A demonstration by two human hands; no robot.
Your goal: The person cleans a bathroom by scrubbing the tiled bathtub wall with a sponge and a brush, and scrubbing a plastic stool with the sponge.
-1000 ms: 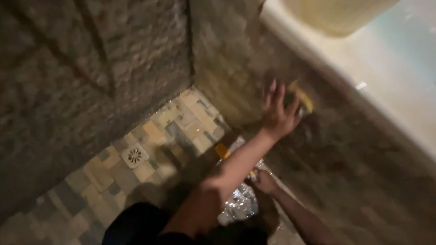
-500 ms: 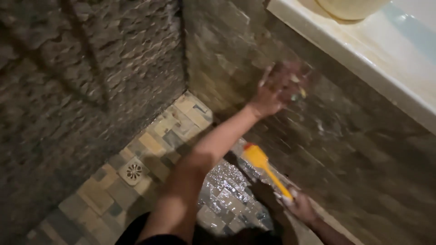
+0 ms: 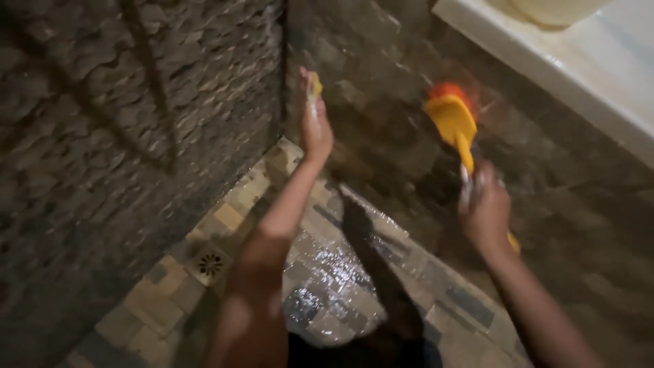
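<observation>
My left hand [image 3: 316, 121] is raised against the dark tiled wall [image 3: 381, 102] near the corner, pressing a small yellow sponge [image 3: 315, 84] to it. My right hand [image 3: 485, 208] grips the handle of a yellow scrub brush [image 3: 455, 126], whose head with orange bristles points up at the tiled wall below the white ledge. Both forearms reach up from the bottom of the view. The brush head is motion-blurred.
A white ledge [image 3: 545, 61] with a pale round basin on it runs along the top right. A rough stone wall [image 3: 122, 136] fills the left. The wet mosaic floor [image 3: 327, 286] has a small round drain [image 3: 210, 263].
My left hand slid left along the wall toward the corner. My right hand lifted the brush from near the floor up to the wall.
</observation>
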